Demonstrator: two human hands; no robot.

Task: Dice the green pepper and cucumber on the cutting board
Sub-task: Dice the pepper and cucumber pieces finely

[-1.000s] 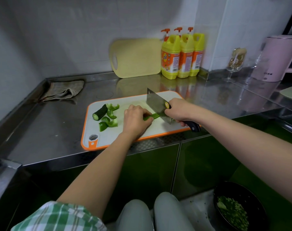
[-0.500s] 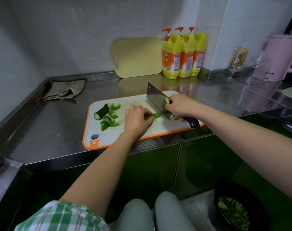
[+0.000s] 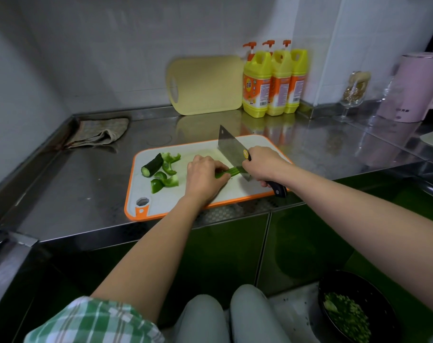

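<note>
Between left hand (image 3: 203, 178) and right hand (image 3: 265, 167), a pepper strip (image 3: 229, 172) meets the cleaver (image 3: 229, 147).

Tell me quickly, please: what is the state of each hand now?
Left hand: fingers curled, holding the green pepper strip on the cutting board.
Right hand: gripping the cleaver by its handle.

Cucumber stub (image 3: 152, 165), pepper pieces (image 3: 164, 180) lie on cutting board (image 3: 168, 204).

Dim overall, glare on steel counter (image 3: 334, 149) right of cutting board (image 3: 161, 196), bottles (image 3: 272, 82) behind it motion-blurred, fisheye edges bent.
</note>
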